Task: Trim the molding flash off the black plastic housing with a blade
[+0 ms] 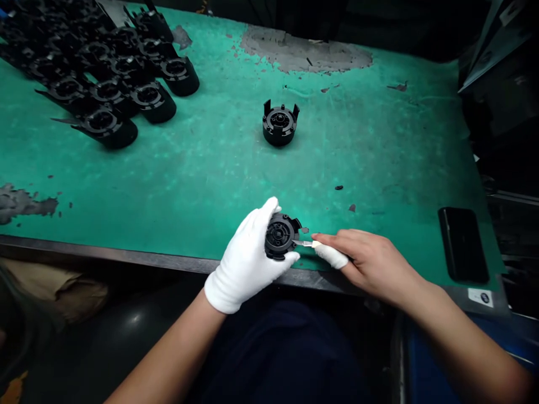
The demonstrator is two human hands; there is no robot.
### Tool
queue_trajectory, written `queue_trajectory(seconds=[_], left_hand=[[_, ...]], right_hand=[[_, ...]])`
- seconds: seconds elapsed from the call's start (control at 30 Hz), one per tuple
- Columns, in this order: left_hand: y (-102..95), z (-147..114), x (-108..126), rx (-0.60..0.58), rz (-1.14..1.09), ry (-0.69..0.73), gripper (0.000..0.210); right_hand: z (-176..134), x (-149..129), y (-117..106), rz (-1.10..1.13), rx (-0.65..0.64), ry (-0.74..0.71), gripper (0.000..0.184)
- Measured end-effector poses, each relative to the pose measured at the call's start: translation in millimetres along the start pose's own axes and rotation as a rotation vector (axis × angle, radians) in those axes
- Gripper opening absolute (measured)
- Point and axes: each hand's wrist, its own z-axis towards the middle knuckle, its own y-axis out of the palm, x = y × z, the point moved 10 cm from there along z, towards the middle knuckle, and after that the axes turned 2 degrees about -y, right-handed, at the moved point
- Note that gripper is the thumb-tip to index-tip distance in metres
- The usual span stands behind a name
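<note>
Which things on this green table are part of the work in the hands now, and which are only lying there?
In use:
- left hand in a white glove, holding a round black plastic part
- right hand, bare, pressing a small white-handled blade to that part

Lying about:
- a second round black part standing alone
- heap of black plastic parts at far left
- flat black rectangular case at right
- worn green tabletop

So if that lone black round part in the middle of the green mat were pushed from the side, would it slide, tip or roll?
The lone black part sits flat on its round base on the green mat, squat and wide, so it would probably slide rather than tip. Its upright tabs look thin and might snag or snap. It looks like moulded plastic, so likely stiff and light.
</note>
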Motion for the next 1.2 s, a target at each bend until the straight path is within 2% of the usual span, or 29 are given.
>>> queue_trajectory(seconds=[0.2,0.43,0.67,0.8,0.93,1.07,1.13,1.2], left_hand=[[-1.6,1,1,0.026,0.009,-0.024,0.094],[0.0,-5,4,0.14,0.031,-0.049,0.087],[0.0,-9,9,0.244,0.058,-0.058,0.08],[-1.0,-12,10,0.27,0.063,-0.031,0.078],[-0.9,-13,10,0.288,0.074,-0.039,0.075],[2.0,-13,15,0.326,0.112,-0.067,0.073],[0.7,-14,16,0.338,0.115,-0.073,0.073],[-0.7,-13,14,0.291,0.092,-0.061,0.078]], right_hand=[[14,6,-10,-0.256,0.039,0.071,0.038],[8,-2,-8,-0.214,0.093,0.079,0.036],[10,-5,-6,-0.224,0.166,0.198,0.034],[6,-10,-1,-0.158,0.149,0.185,0.035],[9,-11,-1,-0.256,0.123,0.215,0.033],[13,-10,-4,-0.317,0.154,0.283,0.033],[11,-10,-6,-0.269,0.168,0.287,0.033],[6,-9,-5,-0.171,0.159,0.278,0.031]])
